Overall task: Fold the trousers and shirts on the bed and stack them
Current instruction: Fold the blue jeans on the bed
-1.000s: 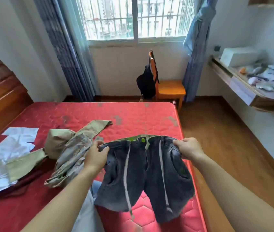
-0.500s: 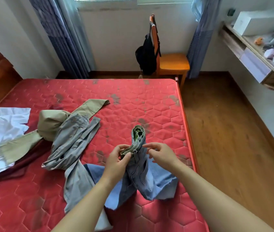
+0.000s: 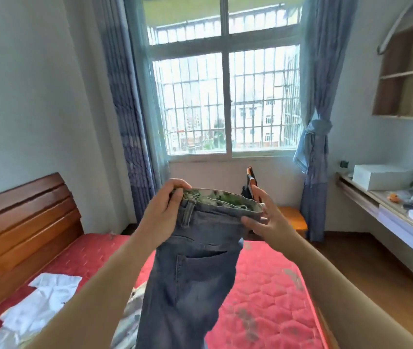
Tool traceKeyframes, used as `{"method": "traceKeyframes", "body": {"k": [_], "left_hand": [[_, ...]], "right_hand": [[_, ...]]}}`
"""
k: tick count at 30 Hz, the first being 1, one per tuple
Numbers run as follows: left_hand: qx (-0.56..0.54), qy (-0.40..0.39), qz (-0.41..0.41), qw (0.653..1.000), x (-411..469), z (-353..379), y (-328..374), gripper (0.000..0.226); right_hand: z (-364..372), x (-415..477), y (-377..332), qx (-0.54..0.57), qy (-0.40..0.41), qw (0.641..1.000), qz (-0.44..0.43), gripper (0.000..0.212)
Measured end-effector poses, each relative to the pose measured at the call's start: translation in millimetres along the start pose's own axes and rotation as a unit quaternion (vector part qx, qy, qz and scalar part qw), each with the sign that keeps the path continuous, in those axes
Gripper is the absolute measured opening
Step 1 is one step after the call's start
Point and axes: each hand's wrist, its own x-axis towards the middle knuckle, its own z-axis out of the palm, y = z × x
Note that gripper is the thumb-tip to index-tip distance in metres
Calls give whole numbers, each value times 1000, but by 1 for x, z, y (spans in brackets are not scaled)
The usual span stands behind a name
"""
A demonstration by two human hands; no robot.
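Grey-blue jeans [image 3: 192,278] with a green-patterned inner waistband hang in the air in front of me, above the red mattress [image 3: 263,293]. My left hand [image 3: 162,212] pinches the waistband at its left end. At the waistband's right end is my right hand [image 3: 263,217], thumb under the fabric and fingers spread. The legs hang down out of frame. A white shirt [image 3: 39,303] lies crumpled at the mattress's left. A bit of a beige-grey garment [image 3: 131,313] shows behind the jeans, mostly hidden.
A wooden headboard [image 3: 19,227] stands at the left. An orange chair [image 3: 291,217] with a dark bag sits under the barred window [image 3: 225,96]. A wall desk [image 3: 389,217] with a white box and small items runs along the right, above wooden floor.
The jeans were lifted from the mattress up in front of me and the waistband spread out. My view tilted up from the bed toward the window.
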Motion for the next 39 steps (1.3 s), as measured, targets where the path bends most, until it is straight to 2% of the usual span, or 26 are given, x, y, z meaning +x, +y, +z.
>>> {"method": "traceKeyframes", "body": {"k": [2,5,7,9,11,13,15,19,23,26,29,32,34,36,37,39], "left_hand": [[25,67,13,997,13,-22,13,25],[67,146,46,986,21,-48,36,22],[86,188,91,974,33,-67,58,25],[101,216,133,962,48,-83,78,30],[107,219,132,961,56,-87,80,33],[108,179,58,976,41,-68,54,32],[94,115,-25,989,-1,-35,12,28],[32,-6,-162,986,-118,28,-69,25],[15,-243,-281,928,-225,69,-129,65],[-44,-353,-319,878,-277,96,-164,70],[-54,-361,-303,880,-281,129,-205,58],[-35,-293,-284,912,-246,170,-251,54],[1,-227,-291,929,-212,201,-287,67],[35,-189,-331,924,-188,233,-325,94],[45,-186,-358,914,-188,249,-342,102],[71,-212,-383,896,-214,278,-368,101]], "right_hand": [[13,2,-31,-23,35,998,-45,53],[32,2,-76,-78,133,981,-117,32],[39,0,-114,-50,188,968,-161,24],[41,-3,-145,-8,237,951,-199,23],[40,-4,-150,-22,233,955,-184,34],[43,-13,-115,-47,173,979,-94,43],[54,-37,-53,-36,130,991,-25,43],[77,-108,68,-73,159,982,69,37],[93,-172,156,-68,151,965,202,50],[97,-206,209,-71,157,945,279,56],[87,-196,256,-79,153,936,308,58],[64,-132,306,-114,161,933,301,61],[44,-72,342,-146,173,927,297,67],[26,-23,382,-188,177,915,309,77],[21,-11,404,-221,166,906,319,80],[24,-17,448,-268,132,894,334,79]]}}
